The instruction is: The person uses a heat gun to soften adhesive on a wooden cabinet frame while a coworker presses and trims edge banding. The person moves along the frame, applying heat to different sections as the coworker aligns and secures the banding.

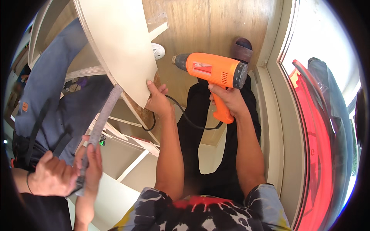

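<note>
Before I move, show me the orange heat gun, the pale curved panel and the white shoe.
Orange heat gun (pixel 216 72): head view, on its barrel housing.
Pale curved panel (pixel 119 40): head view, on its broad face.
White shoe (pixel 158 51): head view, on its visible part.

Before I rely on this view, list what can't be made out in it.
All in the head view:
Heat gun: part of its handle is covered by the right hand.
Cord: a stretch is hidden behind the left hand.
Panel: its far end is cut off by the upper edge.
White shoe: partly hidden by the panel.
Co-worker's hand: blurred, leaving its finger positions unclear.
</note>
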`<state>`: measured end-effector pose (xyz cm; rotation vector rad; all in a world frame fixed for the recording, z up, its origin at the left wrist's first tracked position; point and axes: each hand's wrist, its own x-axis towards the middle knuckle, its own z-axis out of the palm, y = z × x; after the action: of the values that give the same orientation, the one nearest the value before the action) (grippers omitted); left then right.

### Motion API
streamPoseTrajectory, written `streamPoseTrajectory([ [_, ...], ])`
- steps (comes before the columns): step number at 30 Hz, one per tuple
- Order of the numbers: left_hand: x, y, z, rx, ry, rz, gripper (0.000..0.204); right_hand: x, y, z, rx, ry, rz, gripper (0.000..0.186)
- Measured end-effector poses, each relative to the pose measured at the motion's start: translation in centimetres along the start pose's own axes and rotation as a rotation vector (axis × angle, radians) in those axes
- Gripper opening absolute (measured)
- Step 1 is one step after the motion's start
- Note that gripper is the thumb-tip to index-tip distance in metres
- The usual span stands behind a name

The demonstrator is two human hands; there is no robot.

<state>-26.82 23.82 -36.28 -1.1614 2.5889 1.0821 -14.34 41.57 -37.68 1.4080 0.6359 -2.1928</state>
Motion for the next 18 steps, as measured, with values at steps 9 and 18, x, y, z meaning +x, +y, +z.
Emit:
streamPoseTrajectory([
  [9, 3.0, 0.3, -1.4, 0.425, -0.177, 0.02, 0.067, -0.5, -1.8, -0.2, 0.006, -0.101, 0.067, 0.027],
  [18, 2.5, 0.2, -1.1, 0.448, -0.179, 0.123, 0.061, 0.2, -1.6, 1.1, 0.003, -0.044, -0.029, 0.026],
])
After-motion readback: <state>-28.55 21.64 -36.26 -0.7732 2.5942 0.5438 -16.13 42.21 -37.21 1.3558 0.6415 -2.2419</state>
